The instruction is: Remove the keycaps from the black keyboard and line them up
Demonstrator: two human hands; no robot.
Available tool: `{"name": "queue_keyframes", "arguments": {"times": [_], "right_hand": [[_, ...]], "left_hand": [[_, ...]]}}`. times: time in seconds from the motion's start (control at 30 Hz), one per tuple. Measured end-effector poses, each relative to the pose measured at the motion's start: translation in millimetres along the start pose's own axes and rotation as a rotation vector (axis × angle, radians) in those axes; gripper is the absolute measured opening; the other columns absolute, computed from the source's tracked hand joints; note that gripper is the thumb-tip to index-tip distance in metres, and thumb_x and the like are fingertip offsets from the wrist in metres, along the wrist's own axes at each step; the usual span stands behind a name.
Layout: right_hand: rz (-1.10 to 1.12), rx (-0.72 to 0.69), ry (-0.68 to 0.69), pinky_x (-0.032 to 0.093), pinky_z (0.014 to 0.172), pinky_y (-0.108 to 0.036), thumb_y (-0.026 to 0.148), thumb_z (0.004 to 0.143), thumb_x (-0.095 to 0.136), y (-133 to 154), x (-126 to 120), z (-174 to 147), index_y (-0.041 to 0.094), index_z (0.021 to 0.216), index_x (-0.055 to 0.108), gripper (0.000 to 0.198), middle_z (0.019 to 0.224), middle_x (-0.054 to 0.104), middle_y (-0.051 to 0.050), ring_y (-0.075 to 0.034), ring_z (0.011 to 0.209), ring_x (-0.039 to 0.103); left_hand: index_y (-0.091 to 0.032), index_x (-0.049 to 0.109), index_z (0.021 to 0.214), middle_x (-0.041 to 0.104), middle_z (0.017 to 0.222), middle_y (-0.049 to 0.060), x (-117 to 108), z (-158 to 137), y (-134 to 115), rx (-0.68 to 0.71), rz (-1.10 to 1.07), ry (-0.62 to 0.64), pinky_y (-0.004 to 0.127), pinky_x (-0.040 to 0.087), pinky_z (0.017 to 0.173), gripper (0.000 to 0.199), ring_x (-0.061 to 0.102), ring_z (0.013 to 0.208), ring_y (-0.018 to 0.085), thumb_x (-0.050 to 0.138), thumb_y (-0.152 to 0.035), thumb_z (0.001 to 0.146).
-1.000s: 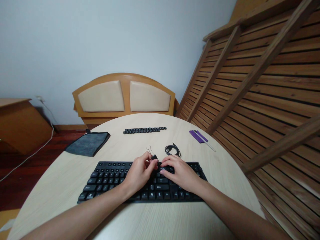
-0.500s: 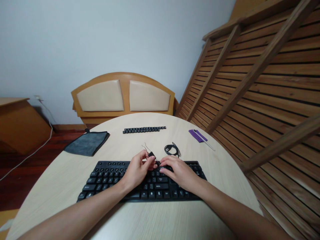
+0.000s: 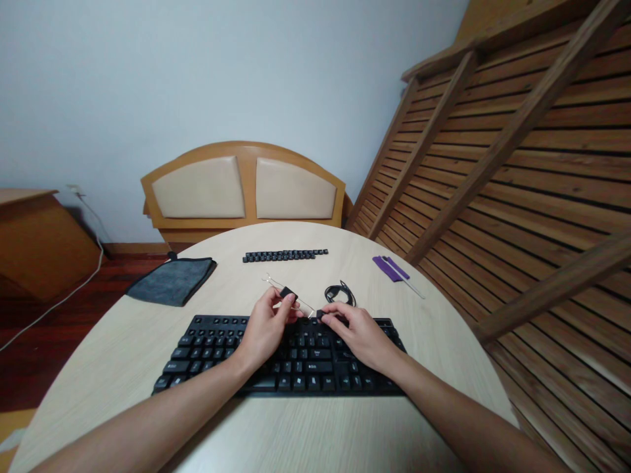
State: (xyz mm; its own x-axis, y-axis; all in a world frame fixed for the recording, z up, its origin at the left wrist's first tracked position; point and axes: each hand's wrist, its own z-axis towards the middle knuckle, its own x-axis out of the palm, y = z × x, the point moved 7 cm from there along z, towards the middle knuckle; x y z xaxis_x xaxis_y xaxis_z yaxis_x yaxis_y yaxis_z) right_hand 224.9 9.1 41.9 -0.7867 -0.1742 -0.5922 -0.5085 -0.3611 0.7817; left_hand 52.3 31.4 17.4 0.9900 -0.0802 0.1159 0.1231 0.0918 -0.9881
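Observation:
My left hand [image 3: 271, 320] is closed on a keycap puller [image 3: 288, 293], a black grip with thin wire loops sticking out at both ends. Pinched between the fingers of my right hand [image 3: 352, 328] is a small black keycap [image 3: 320, 315], close to the puller's right wire tips. Whether the wire still touches the keycap I cannot tell. Both hands are over the black keyboard [image 3: 217, 320], which lies on the table; its upper middle part is partly hidden by them. Some key places at its upper left and right look bare of caps.
Rows of loose black keycaps [image 3: 283, 256] lie at the back of the round table [image 3: 236, 433]. A coiled black cable [image 3: 340, 285] sits behind the keyboard. To the right is a purple cloth [image 3: 389, 268] with a thin stick-like tool [image 3: 413, 288]; on the left, a folded grey cloth [image 3: 172, 281].
My left hand and the puller have moved slightly up and left, the puller now tilted flatter. The keycap now shows in my right fingers, above the keyboard's back edge.

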Motion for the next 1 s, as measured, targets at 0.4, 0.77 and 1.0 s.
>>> {"name": "queue_keyframes", "arguments": {"times": [0.4, 0.77, 1.0], "right_hand": [[-0.082, -0.024, -0.143, 0.048, 0.064, -0.025, 0.034, 0.088, 0.059, -28, -62, 73, 0.017, 0.109, 0.065, 0.028, 0.084, 0.069, -0.004, -0.015, 0.072, 0.063], [-0.545, 0.068, -0.05, 0.043, 0.076, -0.025, 0.018, 0.082, 0.066, -75, -58, 167, 0.015, 0.1, 0.072, 0.019, 0.096, 0.073, -0.009, -0.019, 0.086, 0.063], [-0.616, 0.074, -0.034, 0.042, 0.085, -0.024, 0.021, 0.085, 0.063, -98, -47, 182, 0.017, 0.099, 0.073, 0.018, 0.104, 0.071, -0.009, -0.02, 0.097, 0.062]], "left_hand": [[-0.017, 0.058, 0.085, 0.065, 0.081, 0.003, 18, -9, -10, 0.146, 0.43, 0.151, 0.029, 0.045, 0.071, 0.024, 0.061, 0.077, 0.019, 0.05, -0.039, 0.093], [-0.018, 0.06, 0.082, 0.066, 0.077, 0.003, 19, -14, -13, 0.133, 0.567, 0.15, 0.029, 0.042, 0.067, 0.026, 0.06, 0.074, 0.021, 0.049, -0.039, 0.093], [-0.019, 0.059, 0.083, 0.066, 0.078, 0.003, 19, -13, -8, 0.117, 0.561, 0.155, 0.029, 0.041, 0.065, 0.026, 0.061, 0.072, 0.02, 0.048, -0.04, 0.094]]}}
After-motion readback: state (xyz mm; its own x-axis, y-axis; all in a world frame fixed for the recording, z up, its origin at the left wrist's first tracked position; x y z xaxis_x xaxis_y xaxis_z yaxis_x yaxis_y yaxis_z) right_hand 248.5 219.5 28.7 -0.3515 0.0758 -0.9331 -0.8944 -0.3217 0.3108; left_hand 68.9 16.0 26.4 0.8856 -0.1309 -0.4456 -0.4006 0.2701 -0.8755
